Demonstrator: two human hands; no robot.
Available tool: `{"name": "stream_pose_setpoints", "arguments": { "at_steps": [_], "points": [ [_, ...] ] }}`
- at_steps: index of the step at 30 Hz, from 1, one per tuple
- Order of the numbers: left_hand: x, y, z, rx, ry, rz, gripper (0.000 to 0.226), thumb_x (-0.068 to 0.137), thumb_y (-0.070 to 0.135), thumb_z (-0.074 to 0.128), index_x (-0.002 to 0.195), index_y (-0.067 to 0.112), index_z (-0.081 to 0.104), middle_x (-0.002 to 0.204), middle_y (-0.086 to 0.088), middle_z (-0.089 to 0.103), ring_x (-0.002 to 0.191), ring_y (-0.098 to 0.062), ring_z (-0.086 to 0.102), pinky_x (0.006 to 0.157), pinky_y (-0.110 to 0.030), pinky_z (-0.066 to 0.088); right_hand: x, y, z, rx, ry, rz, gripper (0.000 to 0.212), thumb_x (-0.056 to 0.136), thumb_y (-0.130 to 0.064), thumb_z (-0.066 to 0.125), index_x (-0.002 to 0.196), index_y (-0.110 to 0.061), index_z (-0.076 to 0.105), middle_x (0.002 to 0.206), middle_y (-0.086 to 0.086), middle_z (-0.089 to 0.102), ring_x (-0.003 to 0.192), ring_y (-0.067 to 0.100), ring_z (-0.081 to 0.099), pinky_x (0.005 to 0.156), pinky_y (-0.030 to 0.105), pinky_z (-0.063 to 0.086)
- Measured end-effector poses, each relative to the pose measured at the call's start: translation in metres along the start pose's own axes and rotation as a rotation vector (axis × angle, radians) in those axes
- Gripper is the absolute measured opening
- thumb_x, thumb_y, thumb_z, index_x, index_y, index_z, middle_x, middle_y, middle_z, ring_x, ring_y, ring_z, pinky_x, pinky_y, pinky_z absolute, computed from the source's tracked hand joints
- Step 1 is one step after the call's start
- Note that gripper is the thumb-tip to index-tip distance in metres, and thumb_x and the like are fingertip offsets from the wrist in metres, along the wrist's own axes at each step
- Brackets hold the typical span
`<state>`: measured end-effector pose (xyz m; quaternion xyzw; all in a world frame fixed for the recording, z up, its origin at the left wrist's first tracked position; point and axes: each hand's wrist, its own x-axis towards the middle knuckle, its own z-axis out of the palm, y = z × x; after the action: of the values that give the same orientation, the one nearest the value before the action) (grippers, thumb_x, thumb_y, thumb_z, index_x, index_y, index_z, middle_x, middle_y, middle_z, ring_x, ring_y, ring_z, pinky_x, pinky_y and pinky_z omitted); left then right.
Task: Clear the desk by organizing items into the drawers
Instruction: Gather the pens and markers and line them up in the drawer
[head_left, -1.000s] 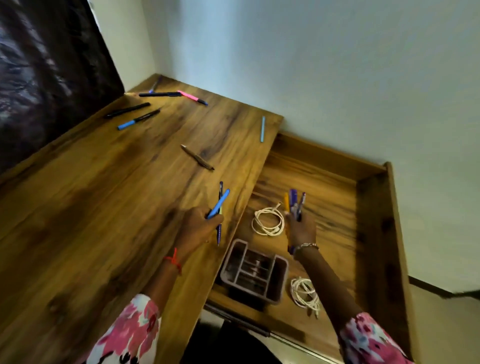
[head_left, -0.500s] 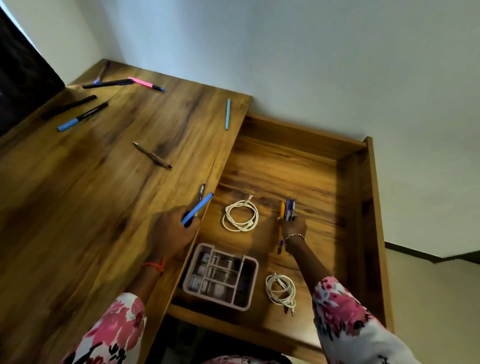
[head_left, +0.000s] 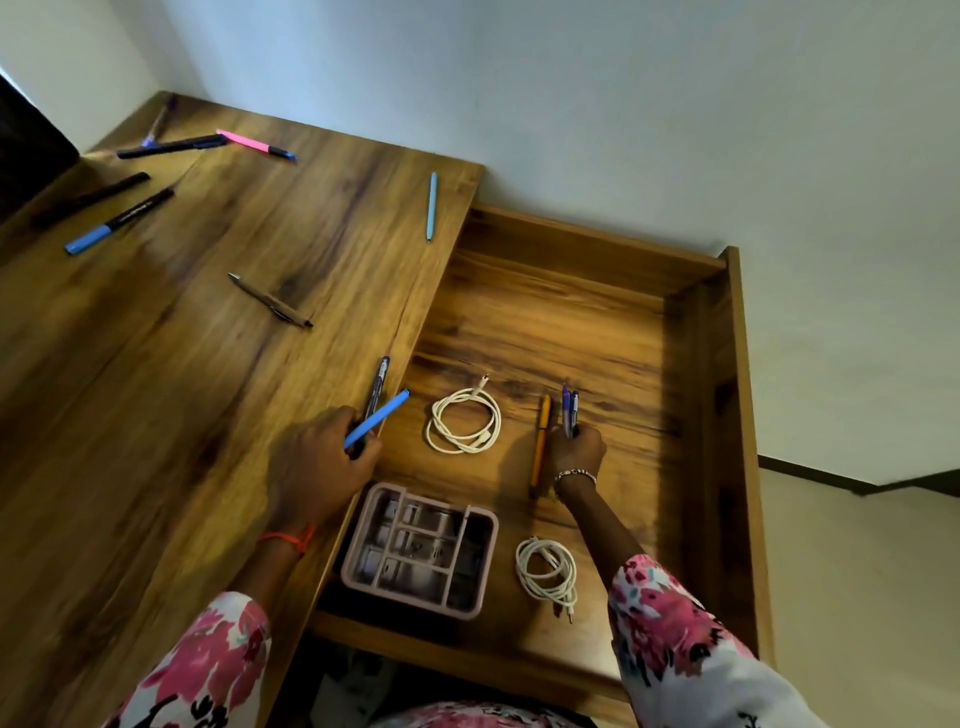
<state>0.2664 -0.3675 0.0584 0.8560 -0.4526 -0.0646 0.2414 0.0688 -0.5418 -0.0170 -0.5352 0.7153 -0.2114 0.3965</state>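
Note:
My left hand rests at the desk's right edge, closed on a blue pen and a dark pen. My right hand is down in the open drawer, fingers closed on two purple pens that point away from me. An orange pen lies on the drawer floor just left of that hand. Loose on the wooden desk are a light blue pen, a brown pen, a pink marker and several dark markers at the far left.
Inside the drawer are a pink divided organizer tray at the near left, a coiled white cable in the middle and a second coiled cable near the front. A white wall lies beyond; a dark object stands far left.
My right hand lowered from above the drawer to its floor with the purple pens, and the orange pen now lies flat beside it. My left hand stayed at the desk edge with its pens.

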Motion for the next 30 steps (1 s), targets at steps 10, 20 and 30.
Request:
{"name": "stream_pose_setpoints", "arguments": {
  "at_steps": [10, 20, 30],
  "points": [
    [0.002, -0.008, 0.004, 0.012, -0.020, 0.049, 0.013, 0.083, 0.017, 0.064, 0.076, 0.015, 0.053, 0.053, 0.006, 0.044, 0.041, -0.007, 0.040, 0.041, -0.018, 0.029, -0.006, 0.023, -0.022, -0.044, 0.038, -0.038, 0.020, 0.083, -0.006, 0.060, 0.095, 0.007, 0.069, 0.094, 0.027, 0.069, 0.089, 0.037, 0.063, 0.067, 0.031, 0.041],
    [0.001, -0.010, 0.006, 0.018, -0.009, 0.059, 0.012, 0.083, 0.018, 0.063, 0.077, 0.014, 0.053, 0.054, 0.003, 0.047, 0.042, -0.012, 0.045, 0.043, -0.023, 0.038, -0.005, 0.023, -0.029, 0.077, 0.114, -0.061, 0.017, 0.080, -0.005, 0.065, 0.091, 0.008, 0.069, 0.089, 0.025, 0.070, 0.086, 0.034, 0.064, 0.069, 0.023, 0.039],
    [0.001, -0.009, 0.006, 0.009, -0.003, 0.053, 0.010, 0.082, 0.015, 0.065, 0.078, 0.012, 0.056, 0.053, 0.011, 0.040, 0.042, -0.002, 0.038, 0.042, -0.016, 0.025, -0.008, 0.027, -0.025, 0.059, 0.095, -0.003, 0.022, 0.080, -0.013, 0.067, 0.090, 0.007, 0.067, 0.088, 0.025, 0.069, 0.084, 0.034, 0.063, 0.067, 0.029, 0.041]
  ]
}}
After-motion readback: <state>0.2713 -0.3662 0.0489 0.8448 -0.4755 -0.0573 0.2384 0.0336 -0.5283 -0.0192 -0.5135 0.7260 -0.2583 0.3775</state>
